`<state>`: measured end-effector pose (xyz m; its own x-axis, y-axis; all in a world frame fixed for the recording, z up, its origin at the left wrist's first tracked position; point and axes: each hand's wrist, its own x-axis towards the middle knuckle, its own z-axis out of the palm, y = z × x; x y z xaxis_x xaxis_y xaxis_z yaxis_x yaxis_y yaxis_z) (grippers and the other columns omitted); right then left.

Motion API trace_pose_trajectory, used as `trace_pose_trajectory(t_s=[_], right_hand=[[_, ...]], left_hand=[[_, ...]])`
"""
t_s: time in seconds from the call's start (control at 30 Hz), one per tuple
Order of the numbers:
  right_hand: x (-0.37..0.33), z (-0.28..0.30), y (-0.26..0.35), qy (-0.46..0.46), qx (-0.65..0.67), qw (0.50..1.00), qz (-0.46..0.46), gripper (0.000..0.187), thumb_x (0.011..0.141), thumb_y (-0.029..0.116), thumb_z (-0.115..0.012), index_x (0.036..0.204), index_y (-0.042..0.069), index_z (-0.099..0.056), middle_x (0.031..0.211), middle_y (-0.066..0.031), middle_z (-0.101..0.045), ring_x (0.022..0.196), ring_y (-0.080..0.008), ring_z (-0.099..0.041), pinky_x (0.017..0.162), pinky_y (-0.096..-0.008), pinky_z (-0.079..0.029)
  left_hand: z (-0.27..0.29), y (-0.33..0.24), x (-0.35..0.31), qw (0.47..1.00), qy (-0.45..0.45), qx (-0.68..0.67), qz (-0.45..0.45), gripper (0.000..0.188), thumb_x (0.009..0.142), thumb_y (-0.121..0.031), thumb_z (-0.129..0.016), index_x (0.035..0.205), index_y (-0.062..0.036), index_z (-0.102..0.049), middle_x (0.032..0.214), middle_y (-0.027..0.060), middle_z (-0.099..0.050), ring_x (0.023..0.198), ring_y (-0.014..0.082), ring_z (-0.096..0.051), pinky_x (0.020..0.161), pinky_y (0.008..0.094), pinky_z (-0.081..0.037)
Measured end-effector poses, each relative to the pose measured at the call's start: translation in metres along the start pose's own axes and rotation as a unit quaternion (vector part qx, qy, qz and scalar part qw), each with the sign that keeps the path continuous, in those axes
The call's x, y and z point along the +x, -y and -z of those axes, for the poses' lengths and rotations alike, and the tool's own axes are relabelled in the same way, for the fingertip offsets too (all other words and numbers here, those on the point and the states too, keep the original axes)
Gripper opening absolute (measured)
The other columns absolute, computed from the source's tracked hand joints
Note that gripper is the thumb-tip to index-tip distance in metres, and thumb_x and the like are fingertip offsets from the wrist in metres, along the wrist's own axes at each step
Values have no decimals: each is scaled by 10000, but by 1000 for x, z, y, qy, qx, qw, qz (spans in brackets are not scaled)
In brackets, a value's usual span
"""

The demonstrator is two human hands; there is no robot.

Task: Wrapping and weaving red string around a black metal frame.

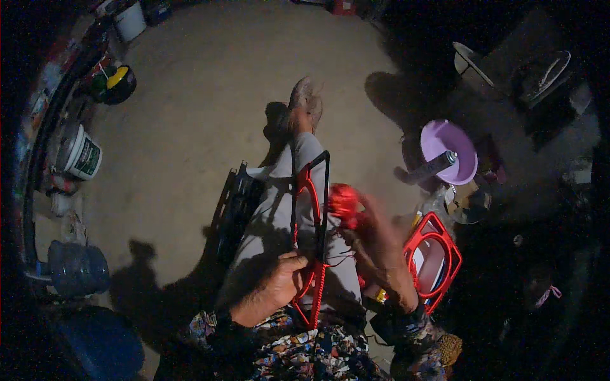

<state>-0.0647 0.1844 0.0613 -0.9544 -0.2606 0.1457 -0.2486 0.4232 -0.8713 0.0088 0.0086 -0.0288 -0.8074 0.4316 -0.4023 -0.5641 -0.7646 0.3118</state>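
Note:
A narrow frame [326,197], black on its upper bars, lies lengthwise over my outstretched legs. Its lower bars are wrapped tightly in red cord [318,298], and a red oval strip shows inside it. My left hand [273,284] grips the frame's left side low down, thumb on top. To the right of the frame my right hand [367,219], blurred by motion, holds a bundle of red cord [344,204]. Thin dark strands hang between the frame and my right wrist. Another frame [447,235], covered in red with an oval inside, rests to my right.
A black slatted object [236,206] stands left of my legs. At the right are a purple basin [450,136] and a dark cylinder [432,167] leaning over it. A white bucket [84,155] and a clear bluish water jug [77,269] line the left side.

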Motion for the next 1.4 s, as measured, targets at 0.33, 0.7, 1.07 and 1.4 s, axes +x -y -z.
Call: trace_pose_trajectory(t_s=[0.33, 0.7, 1.07, 1.4], right_hand=[[51, -44, 55, 242, -570, 728, 296, 366, 792, 248, -568, 1139, 135, -581, 1123, -104, -569, 1167, -222, -442, 996, -441, -332], [56, -53, 22, 315, -526, 719, 328, 205, 763, 267, -625, 930, 157, -669, 1005, -53, -623, 1138, -244, -501, 1031, -563, -243], [-42, 25, 18, -19, -80, 995, 58, 145, 833, 124, -646, 961, 58, -632, 809, -76, -617, 762, -186, -598, 765, -301, -460], [-39, -7, -51, 136, 255, 944, -159, 328, 914, 231, -615, 1143, -2, -590, 983, -47, -653, 867, -105, -589, 767, -257, -481]], left_hand=[[-80, -52, -68, 137, -13, 931, -339, 219, 748, -147, -628, 935, -40, -665, 953, 138, -620, 899, 297, -600, 829, 381, -485], [-83, -48, -70, -71, 55, 984, -153, 98, 800, -113, -610, 830, -23, -637, 721, 96, -606, 740, 254, -608, 729, 319, -484], [-47, -4, -4, 978, -177, 62, -93, 214, 837, -63, -517, 1040, -68, -585, 892, 88, -664, 779, 251, -637, 733, 412, -508], [-34, -5, -5, 986, -143, 65, -56, 201, 869, -81, -546, 1066, -42, -565, 915, 120, -654, 797, 284, -640, 712, 391, -529]])
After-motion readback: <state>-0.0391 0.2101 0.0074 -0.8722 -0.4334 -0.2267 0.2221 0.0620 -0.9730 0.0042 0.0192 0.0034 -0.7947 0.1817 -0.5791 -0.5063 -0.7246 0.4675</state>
